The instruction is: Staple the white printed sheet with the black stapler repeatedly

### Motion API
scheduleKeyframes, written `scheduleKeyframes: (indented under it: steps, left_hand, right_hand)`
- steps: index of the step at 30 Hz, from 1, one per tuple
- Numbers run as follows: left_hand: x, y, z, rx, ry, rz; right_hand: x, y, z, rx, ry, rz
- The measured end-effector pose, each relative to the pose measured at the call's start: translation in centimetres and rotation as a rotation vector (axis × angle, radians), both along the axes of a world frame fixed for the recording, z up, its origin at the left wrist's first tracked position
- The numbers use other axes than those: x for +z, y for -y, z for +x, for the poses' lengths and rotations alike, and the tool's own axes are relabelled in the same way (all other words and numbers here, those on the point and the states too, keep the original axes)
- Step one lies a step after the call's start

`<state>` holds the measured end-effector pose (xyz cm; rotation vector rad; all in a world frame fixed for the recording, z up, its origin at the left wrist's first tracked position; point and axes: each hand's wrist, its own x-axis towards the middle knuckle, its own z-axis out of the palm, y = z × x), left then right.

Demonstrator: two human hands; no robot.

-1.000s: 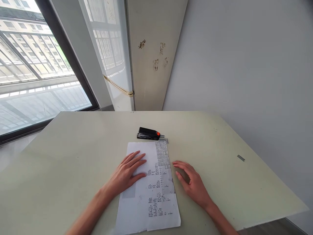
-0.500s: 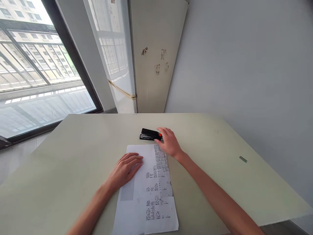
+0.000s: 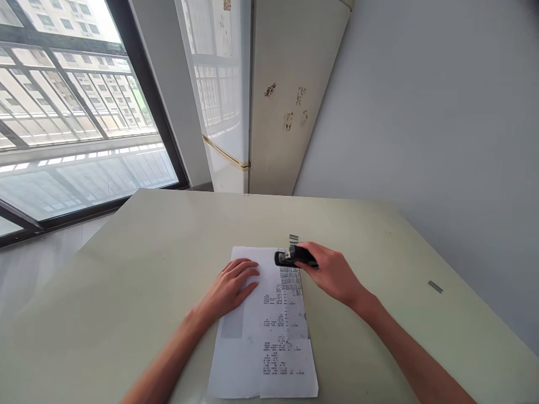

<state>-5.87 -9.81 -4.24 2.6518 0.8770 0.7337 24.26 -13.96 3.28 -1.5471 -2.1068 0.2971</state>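
Printed sheets of paper [image 3: 252,365] lie on the table, with rows of metal staples [image 3: 290,280] along their upper right edge. My left hand [image 3: 231,286] rests flat on the upper left of the paper, fingers stretched out. A black stapler [image 3: 295,256] is gripped in my right hand [image 3: 332,272], over the top right part of the paper, its front end pointing left. My fingers cover the rear of the stapler. Just beyond the paper's top edge lie a few strips of staples [image 3: 293,237], partly hidden by the stapler.
The pale table [image 3: 160,292] extends around the paper on both sides. A small grey staple strip [image 3: 435,287] lies near its right edge. Behind the table stands a white refrigerator [image 3: 295,146], with a window [image 3: 84,112] to the left and a grey wall [image 3: 421,112] to the right.
My right hand has lifted the stapler from beyond the paper and brought it nearer, over the upper right edge. Staple strips now show where it lay. My left hand stays on the paper.
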Motion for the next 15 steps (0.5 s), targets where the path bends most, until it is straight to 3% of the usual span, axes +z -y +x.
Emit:
scheduleKeyframes:
  steps: [6, 10, 15]
  left_hand:
    - [0.2, 0.2, 1.0, -0.031, 0.028, -0.054]
    - [0.5, 0.2, 1.5, -0.033, 0.022, -0.073]
    - [1.7, 0.2, 1.7, -0.055, -0.009, -0.065]
  right_hand:
    - [-2.8, 6.7, 6.5, -0.119, -0.014, -0.149]
    - [-4.6, 8.0, 8.0, -0.118, 0.001, -0.128]
    - [-4.3, 8.7, 8.6, -0.044, -0.045, -0.162]
